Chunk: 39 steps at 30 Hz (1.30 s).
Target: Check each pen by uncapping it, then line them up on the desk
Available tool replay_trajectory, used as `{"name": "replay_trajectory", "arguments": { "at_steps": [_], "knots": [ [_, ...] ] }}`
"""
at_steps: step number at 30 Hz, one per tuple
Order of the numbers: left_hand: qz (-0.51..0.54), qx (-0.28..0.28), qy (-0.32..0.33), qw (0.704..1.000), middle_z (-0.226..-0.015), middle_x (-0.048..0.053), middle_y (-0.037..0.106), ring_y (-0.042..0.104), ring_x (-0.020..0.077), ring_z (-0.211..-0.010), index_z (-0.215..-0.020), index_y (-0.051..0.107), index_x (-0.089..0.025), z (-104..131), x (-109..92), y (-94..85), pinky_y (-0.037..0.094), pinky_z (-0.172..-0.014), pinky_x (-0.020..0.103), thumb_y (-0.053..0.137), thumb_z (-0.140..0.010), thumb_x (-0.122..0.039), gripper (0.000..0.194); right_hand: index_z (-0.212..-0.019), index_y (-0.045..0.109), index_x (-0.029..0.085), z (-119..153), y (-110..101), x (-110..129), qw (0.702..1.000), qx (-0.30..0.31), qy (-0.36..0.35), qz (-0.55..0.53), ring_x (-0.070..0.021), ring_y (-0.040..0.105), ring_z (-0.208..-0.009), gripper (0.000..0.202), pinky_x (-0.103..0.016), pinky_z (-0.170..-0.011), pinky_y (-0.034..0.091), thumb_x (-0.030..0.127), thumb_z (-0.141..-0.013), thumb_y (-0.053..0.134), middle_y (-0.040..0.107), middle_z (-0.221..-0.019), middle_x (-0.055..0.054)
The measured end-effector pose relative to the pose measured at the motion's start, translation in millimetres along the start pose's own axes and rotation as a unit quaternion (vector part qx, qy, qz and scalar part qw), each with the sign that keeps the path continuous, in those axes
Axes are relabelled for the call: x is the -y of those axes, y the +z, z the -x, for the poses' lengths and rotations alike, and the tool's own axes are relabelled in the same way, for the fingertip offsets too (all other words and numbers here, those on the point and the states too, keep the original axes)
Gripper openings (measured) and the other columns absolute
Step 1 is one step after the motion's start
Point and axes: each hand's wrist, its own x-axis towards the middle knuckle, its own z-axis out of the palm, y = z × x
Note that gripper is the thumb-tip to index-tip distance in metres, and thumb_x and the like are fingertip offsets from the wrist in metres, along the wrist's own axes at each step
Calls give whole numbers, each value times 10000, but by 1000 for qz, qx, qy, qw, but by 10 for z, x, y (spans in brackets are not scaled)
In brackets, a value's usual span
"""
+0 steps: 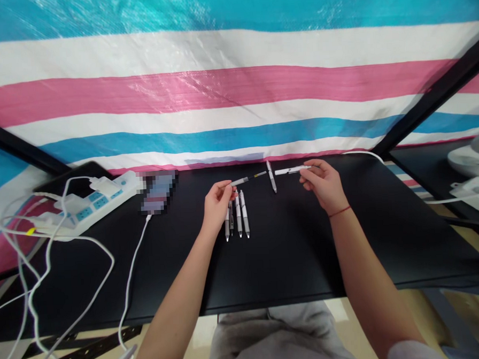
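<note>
Near far edge of table (292,262), pinching exposed refill section (245,179) in left hand (217,203) and white barrel (283,172) in right hand (326,184), apparently separated pen parts, calling for steady alignment.

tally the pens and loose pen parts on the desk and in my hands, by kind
White-and-gray pens lying on the desk: 4
Dark pen lying on the desk: 1
Part with refill showing, in left hand: 1
White barrel part, in right hand: 1
Total: 7
</note>
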Motion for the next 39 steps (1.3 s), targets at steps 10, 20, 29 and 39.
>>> {"name": "replay_trajectory", "arguments": {
  "at_steps": [10,20,29,39],
  "knots": [
    [-16,19,-1,1000,-875,67,701,664,154,-747,-995,638,-160,13,-1,6,534,-732,302,687,-762,-412,348,-911,627,199,27,34,-40,999,45,-3,-2,-176,696,-785,271,-230,-583,532,329,-713,758,683,-801,-23],
    [-19,58,3,998,-865,68,716,674,159,-740,-986,643,-150,58,-22,57,541,-749,314,698,-756,-430,366,-926,615,200,90,155,-62,995,99,-8,26,-198,701,-805,303,-266,-603,546,378,-724,753,714,-873,-49],
    [-28,72,3,997,-870,83,722,690,180,-771,-1007,654,-148,53,16,53,544,-778,342,688,-764,-459,396,-921,628,187,128,215,-68,990,126,-9,66,-196,706,-736,324,-284,-606,542,430,-738,738,725,-780,-54],
    [-30,52,10,998,-861,83,720,686,176,-763,-991,645,-145,46,-10,53,547,-769,345,694,-751,-464,402,-967,649,198,96,148,-66,987,150,-10,55,-160,672,-686,327,-271,-559,522,464,-780,687,725,-862,-63]
  ]
}}
